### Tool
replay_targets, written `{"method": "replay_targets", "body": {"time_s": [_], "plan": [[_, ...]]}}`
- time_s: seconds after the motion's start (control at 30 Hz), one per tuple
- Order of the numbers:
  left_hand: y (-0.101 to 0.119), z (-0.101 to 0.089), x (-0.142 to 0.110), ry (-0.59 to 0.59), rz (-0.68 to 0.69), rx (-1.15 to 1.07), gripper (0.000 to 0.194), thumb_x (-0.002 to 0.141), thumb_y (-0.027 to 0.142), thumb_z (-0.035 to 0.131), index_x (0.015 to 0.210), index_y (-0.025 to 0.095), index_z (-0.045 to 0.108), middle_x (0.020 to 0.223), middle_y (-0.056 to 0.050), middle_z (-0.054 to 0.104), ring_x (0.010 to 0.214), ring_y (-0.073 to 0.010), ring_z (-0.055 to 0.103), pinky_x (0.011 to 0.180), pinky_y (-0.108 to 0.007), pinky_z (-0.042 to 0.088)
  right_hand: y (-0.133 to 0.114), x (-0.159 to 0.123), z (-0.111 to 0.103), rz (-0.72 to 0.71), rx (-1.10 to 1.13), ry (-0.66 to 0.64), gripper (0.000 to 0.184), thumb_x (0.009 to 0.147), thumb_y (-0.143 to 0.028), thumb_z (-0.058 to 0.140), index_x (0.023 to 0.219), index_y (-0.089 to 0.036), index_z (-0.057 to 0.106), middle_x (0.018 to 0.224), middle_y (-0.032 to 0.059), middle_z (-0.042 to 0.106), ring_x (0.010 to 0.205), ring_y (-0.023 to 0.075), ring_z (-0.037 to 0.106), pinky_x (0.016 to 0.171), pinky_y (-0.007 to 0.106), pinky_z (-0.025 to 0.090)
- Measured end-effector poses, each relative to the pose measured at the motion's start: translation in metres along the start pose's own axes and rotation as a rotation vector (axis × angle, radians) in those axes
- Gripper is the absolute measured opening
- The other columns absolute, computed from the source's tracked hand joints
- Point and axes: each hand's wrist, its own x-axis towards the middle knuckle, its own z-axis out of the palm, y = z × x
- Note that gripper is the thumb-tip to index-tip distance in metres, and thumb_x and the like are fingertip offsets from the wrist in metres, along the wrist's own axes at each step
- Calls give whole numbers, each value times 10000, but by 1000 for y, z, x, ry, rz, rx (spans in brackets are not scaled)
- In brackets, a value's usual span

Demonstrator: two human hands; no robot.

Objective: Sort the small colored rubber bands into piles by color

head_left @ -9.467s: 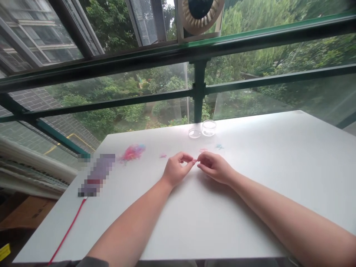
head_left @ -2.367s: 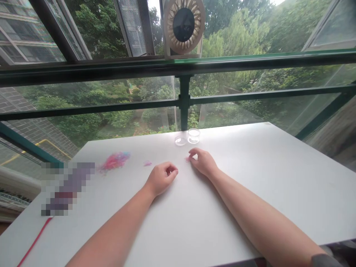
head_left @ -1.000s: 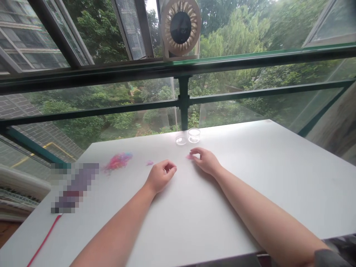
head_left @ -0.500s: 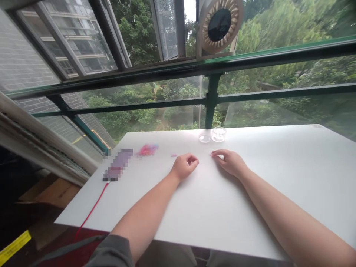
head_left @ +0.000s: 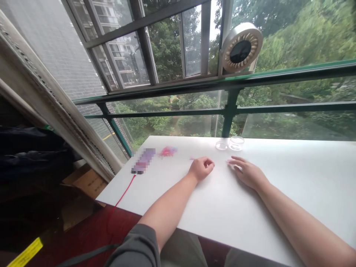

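We note passage over the table point(head_left: 222, 211) between the left hand point(head_left: 201, 168) and right hand point(head_left: 248, 172); beyond, 2 obstacles, a clear jar point(head_left: 236, 143) and shallow dish point(head_left: 221, 146), stand near the far edge.

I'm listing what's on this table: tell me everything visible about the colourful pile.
The pile is a loose scatter of tiny pieces, mostly pinkish red, bluish at its right end. Single shapes and material are unclear. It lies on the table near the far left corner, apart from the left hand.

The tabletop point(head_left: 222, 207) looks smooth and satiny, the jar point(head_left: 236, 144) glossy plastic, the sleeve point(head_left: 139, 243) matt cloth
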Motion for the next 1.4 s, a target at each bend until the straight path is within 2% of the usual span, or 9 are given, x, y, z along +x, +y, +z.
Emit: {"method": "replay_targets", "body": {"time_s": [0.27, 0.47, 0.63, 0.77, 0.87, 0.97, 1.1, 1.23, 1.4], "plan": [[-2, -14, -3, 37, -7, 105, 165, 751, 285, 540, 789, 173, 656, 726, -15, 672, 584, -106, 516, 617, -235, 435, -2, 1, -2, 38, 42, -22, 340, 830, -257, 405, 1094, -272, 618, 1177, 6, 631, 1011, 226, 620, 813, 360, 510], [-18, -50, -21, 66, -109, 220, 155, 750, 285, 537, 776, 178, 646, 735, -12, 668, 598, -112, 515, 617, -239, 422, -4, 0, -3, 21, 53, -70, 329, 841, -289, 400, 1083, -285, 622, 1156, -10, 644, 1014, 218, 614, 822, 345, 493], [-35, -85, -44, 81, -229, 355, 183, 761, 311, 530, 792, 175, 648, 728, -20, 653, 637, -132, 541, 617, -249, 419, -7, -1, -5, 8, 24, 9, 353, 811, -309, 437, 1119, -270, 604, 1238, 9, 586, 897, 212, 645, 712, 316, 495], [-45, -109, -59, 95, -304, 428, 159, 754, 278, 533, 791, 170, 643, 730, -33, 648, 679, -148, 569, 665, -263, 440, -15, -1, -11, -42, 70, 57, 244, 806, -273, 426, 882, -228, 654, 1023, 44, 682, 723, 185, 645, 617, 280, 455], [-53, -120, -65, 137, -360, 498, 158, 752, 263, 540, 837, 168, 634, 853, -63, 655, 797, -171, 592, 775, -289, 453, -25, -2, -15, -109, 85, -72, 275, 806, -322, 443, 577, -203, 540, 711, 53, 681, 564, 172, 579, 528, 261, 386], [-60, -126, -68, 274, -445, 669, 332, 737, 312, 574, 1029, 153, 588, 1071, -112, 605, 1013, -232, 554, 931, -352, 402, -34, -5, -16, -167, 69, -237, 369, 803, -388, 450, 488, -204, 397, 467, 23, 520, 449, 145, 441, 475, 258, 292], [-68, -134, -64, 366, -608, 795, 536, 732, 390, 579, 1186, 117, 500, 1182, -165, 543, 1152, -287, 478, 996, -399, 347, -40, -6, -15, -179, 138, -358, 375, 810, -388, 436, 501, -197, 345, 451, -6, 427, 431, 113, 319, 466, 256, 228], [-73, -148, -53, 313, -673, 785, 433, 742, 405, 553, 1083, 141, 589, 1103, -147, 603, 1032, -264, 567, 901, -358, 419, -40, -6, -15, -143, 203, -395, 379, 812, -396, 433, 512, -192, 323, 462, -19, 385, 447, 106, 293, 473, 251, 222], [-81, -158, -45, 283, -631, 790, 248, 742, 359, 538, 853, 196, 689, 920, -85, 689, 889, -232, 616, 785, -307, 452, -40, -6, -16, -122, 262, -410, 373, 811, -384, 439, 522, -191, 302, 476, -29, 344, 465, 104, 276, 476, 251, 225]]}}
